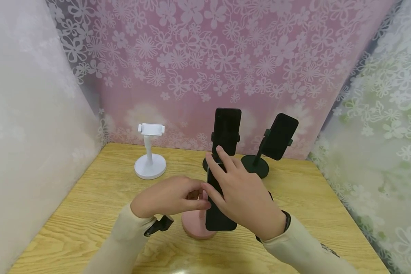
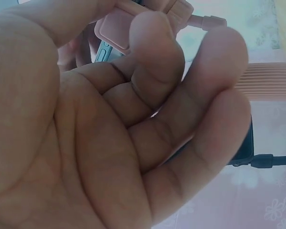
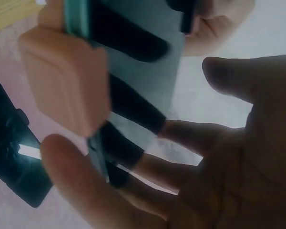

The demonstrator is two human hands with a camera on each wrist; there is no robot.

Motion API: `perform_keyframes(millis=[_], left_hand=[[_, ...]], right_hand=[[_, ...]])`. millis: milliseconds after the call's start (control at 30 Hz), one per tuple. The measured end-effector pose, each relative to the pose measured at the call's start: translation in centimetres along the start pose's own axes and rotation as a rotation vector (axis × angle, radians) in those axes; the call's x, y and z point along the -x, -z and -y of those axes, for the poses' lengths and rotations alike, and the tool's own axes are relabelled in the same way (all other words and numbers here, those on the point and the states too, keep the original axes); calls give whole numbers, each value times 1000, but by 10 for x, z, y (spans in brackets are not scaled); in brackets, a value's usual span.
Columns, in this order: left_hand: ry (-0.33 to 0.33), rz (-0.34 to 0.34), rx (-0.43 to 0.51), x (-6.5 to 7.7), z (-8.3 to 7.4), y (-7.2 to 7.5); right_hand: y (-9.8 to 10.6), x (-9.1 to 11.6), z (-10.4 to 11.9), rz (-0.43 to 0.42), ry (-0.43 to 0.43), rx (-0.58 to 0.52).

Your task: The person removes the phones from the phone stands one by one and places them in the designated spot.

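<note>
A dark-screened phone [image 1: 220, 219] stands in the clamp of a pink phone stand [image 1: 196, 224] at the front middle. My left hand [image 1: 169, 196] is at the phone's left edge, thumb and index finger pinching the pink clamp there. In the left wrist view, the ridged pink stem [image 2: 271, 82] shows beyond the curled fingers [image 2: 157, 57]. Over the phone lies my right hand [image 1: 241, 190], fingers spread. The right wrist view has several of its fingertips on the reflecting screen [image 3: 143, 90] and another finger beside the pink clamp arm [image 3: 66, 81].
A white phone stand [image 1: 150, 165] stands at the back left. Behind my right hand, a black stand holds an upright phone [image 1: 227, 127]; a dark green stand [image 1: 256, 166] to its right bears a tilted phone [image 1: 281, 136]. Patterned cloth [image 1: 198, 68] surrounds the wooden table [image 1: 89, 213].
</note>
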State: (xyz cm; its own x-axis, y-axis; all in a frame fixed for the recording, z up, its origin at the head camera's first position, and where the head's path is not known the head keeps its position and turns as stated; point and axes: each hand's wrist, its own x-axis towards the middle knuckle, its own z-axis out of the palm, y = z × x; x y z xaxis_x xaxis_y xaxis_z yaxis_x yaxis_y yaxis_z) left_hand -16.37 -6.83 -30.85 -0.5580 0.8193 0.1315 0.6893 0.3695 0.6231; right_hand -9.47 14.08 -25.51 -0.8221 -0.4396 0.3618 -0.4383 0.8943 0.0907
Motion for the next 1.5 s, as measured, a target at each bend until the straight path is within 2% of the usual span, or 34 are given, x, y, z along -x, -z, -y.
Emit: perform_keyframes(millis=[267, 433, 500, 800, 967, 1167, 1300, 1500], left_hand=[[31, 19, 18, -2, 0, -3], [9, 15, 7, -3, 0, -3], [4, 11, 4, -3, 0, -3], [-11, 1, -16, -4, 3, -1], [-33, -13, -25, -4, 3, 1], [-52, -13, 15, -5, 6, -1], [-38, -7, 99, -7, 10, -2], [-35, 37, 433, -15, 25, -6]], right_hand=[[-14, -12, -7, -48, 103, 42], [-18, -15, -13, -115, 217, 126], [-19, -17, -14, -138, 238, 139], [-22, -19, -11, -93, 173, 98], [-23, -23, -13, -137, 198, 114], [-32, -25, -17, -190, 201, 79], [-38, -24, -16, -228, 182, 92], [-43, -23, -15, -260, 152, 93]])
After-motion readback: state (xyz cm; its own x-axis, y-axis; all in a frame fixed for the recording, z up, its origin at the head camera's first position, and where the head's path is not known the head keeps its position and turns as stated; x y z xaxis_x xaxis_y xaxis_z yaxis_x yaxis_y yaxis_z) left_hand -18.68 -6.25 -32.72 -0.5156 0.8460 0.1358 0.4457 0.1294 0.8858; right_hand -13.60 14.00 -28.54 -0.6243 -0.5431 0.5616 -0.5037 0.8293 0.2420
